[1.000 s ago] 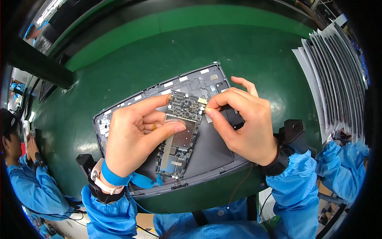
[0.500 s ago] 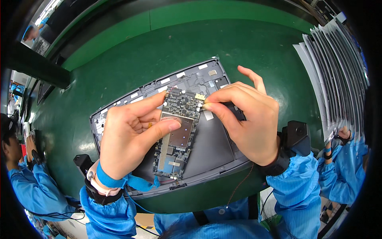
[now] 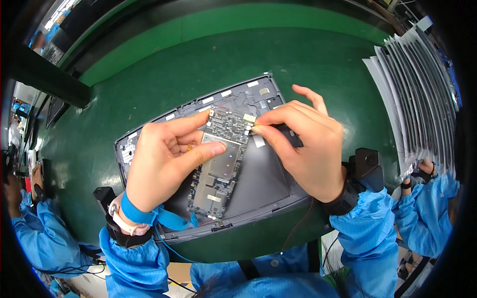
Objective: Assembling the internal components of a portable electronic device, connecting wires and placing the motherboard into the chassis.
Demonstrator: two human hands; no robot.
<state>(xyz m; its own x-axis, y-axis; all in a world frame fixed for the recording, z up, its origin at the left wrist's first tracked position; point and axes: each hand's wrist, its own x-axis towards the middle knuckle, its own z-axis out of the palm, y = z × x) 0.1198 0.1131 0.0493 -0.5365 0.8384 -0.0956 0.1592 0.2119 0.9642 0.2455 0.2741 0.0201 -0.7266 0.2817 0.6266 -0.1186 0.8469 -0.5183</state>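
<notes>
My left hand (image 3: 164, 161) grips a long circuit board (image 3: 217, 164) by its left edge, thumb on the silver metal plate and fingers behind. The board slants over a dark grey plastic housing (image 3: 258, 184) whose rim carries several white stickers. At the board's upper right corner, beside a cream connector (image 3: 249, 118), my right hand (image 3: 303, 141) pinches thumb and forefinger together. Whatever lies between those fingertips is too small to make out. A thin dark red wire (image 3: 296, 226) emerges from under my right hand and hangs past the housing's near edge.
The housing lies on a green table (image 3: 223, 49). A row of upright grey-white sheets or panels (image 3: 412, 99) stands at the right. Co-workers in blue sleeves (image 3: 54, 238) sit at both sides. A dark post (image 3: 54, 79) rises at the far left.
The board has tilted a little, its lower end shifting left and its metal plate catching the light differently. Both hands keep their holds. The view has shifted slightly.
</notes>
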